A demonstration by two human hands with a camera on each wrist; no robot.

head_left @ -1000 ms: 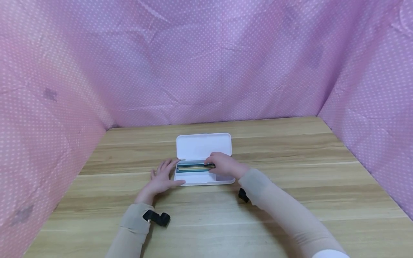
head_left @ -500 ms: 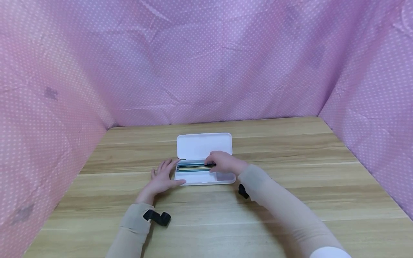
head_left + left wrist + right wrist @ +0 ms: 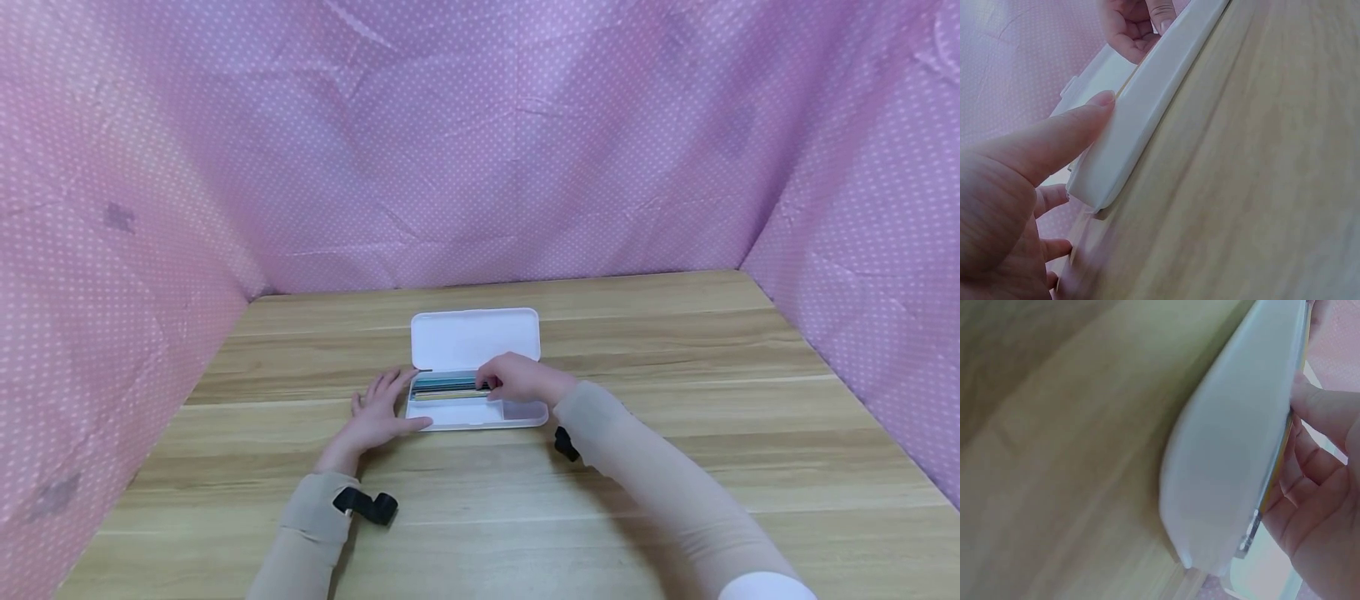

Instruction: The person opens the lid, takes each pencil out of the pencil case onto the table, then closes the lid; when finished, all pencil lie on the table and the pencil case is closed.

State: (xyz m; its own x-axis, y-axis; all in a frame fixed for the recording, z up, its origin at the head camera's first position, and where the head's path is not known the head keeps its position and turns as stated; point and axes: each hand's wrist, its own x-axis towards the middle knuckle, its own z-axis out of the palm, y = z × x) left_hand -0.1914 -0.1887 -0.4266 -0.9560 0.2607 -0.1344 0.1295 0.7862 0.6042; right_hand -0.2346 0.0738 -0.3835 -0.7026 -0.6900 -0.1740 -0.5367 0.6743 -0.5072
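Observation:
A white pencil case lies with its lid folded back on the wooden table. Several pencils in dark, teal and yellowish tones run lengthwise in its rear compartment. My right hand pinches pencils near their right ends, its fingertips down at the case. Seen from the right wrist, a yellow pencil with a metal-banded end passes between thumb and fingers. My left hand spreads at the case's left end, thumb on the front rim and straight fingers toward the back corner. The right hand hides the pencils' right ends.
The case has a long front compartment and a small one at front right. Pink dotted cloth hangs behind and beside the wooden table. A black wrist mount juts from the left sleeve.
The pencils have shifted under my right hand: a yellowish one now shows at the front of the group, with teal toward the back. The left hand and case stay nearly still.

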